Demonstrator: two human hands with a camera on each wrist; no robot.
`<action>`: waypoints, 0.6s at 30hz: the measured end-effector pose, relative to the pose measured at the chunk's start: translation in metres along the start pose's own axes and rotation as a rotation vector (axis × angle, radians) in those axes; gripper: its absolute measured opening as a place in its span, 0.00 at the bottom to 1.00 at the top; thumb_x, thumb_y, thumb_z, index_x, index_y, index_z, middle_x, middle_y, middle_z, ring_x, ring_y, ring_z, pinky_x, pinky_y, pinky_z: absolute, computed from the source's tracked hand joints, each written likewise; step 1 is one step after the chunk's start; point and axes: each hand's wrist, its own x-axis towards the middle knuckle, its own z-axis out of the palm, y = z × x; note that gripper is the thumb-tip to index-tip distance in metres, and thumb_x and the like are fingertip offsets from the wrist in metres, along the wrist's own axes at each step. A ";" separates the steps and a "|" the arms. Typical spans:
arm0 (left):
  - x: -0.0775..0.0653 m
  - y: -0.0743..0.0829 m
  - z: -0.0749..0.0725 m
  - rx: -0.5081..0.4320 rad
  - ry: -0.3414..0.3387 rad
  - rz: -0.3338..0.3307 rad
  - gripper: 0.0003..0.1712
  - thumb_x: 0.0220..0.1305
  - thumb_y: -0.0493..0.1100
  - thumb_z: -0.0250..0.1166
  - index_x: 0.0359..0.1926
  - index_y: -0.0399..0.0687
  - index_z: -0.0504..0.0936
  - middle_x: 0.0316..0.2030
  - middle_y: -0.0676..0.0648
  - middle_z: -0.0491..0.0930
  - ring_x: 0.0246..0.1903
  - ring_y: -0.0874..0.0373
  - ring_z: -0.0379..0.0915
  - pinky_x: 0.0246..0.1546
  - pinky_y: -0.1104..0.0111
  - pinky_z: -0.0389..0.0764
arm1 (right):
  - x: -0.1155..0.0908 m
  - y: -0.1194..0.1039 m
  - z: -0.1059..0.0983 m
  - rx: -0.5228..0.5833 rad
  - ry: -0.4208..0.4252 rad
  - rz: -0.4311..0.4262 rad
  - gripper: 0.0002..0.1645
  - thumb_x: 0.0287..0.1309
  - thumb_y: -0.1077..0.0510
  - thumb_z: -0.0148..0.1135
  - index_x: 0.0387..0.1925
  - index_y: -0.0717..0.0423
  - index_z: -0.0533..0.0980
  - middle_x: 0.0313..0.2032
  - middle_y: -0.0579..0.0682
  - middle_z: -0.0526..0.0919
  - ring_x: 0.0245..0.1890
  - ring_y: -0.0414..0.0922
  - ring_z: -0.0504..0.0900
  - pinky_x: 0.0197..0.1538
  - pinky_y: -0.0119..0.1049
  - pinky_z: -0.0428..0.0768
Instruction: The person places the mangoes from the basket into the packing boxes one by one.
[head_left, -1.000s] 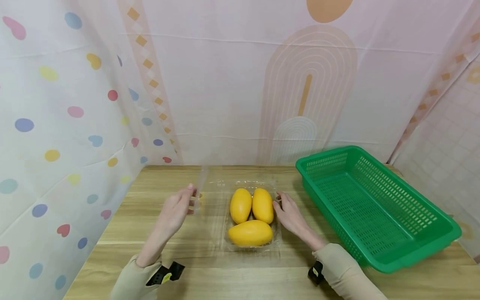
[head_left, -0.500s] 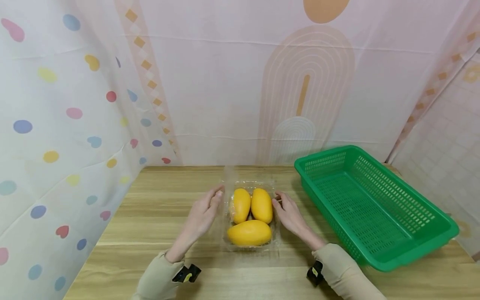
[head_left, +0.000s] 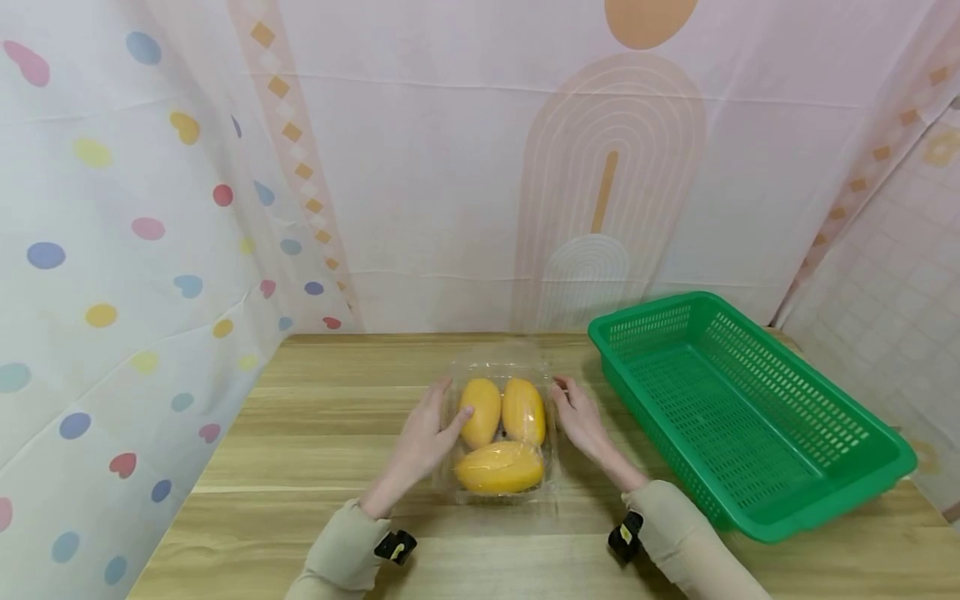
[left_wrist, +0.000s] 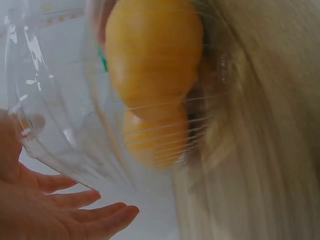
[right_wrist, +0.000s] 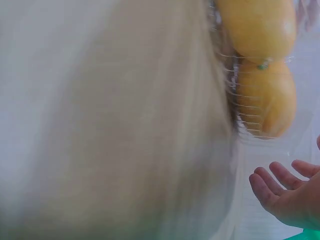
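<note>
Three yellow mangoes lie in a clear plastic clamshell box (head_left: 504, 499) on the table: a left mango (head_left: 478, 410), a right mango (head_left: 524, 412) and a front mango (head_left: 499, 468) lying crosswise. The see-through lid (left_wrist: 60, 105) is over them, tilted up in the left wrist view. At the box's left side my left hand (head_left: 427, 429) touches the lid, thumb over its top and fingers extended along its edge. My right hand (head_left: 581, 421) is at the right side of the box, fingers relaxed and slightly bent, holding nothing.
To the right, a green plastic basket (head_left: 750, 392) with slotted walls stands close to my right forearm. Behind the wooden table (head_left: 315, 450) hangs a patterned curtain (head_left: 435, 200); a dotted cloth (head_left: 150, 333) hangs on the left.
My left hand has swung the clear lid from the left over the mangoes, moving rightward and bringing its thumb onto the top. My right hand has stayed nearly still beside the box.
</note>
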 end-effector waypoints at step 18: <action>0.000 -0.002 0.015 0.043 -0.068 -0.133 0.51 0.63 0.61 0.58 0.74 0.38 0.45 0.73 0.33 0.48 0.70 0.34 0.49 0.68 0.42 0.56 | 0.041 -0.015 -0.001 0.050 -0.017 0.121 0.29 0.69 0.51 0.45 0.63 0.66 0.66 0.59 0.64 0.73 0.57 0.58 0.75 0.60 0.51 0.74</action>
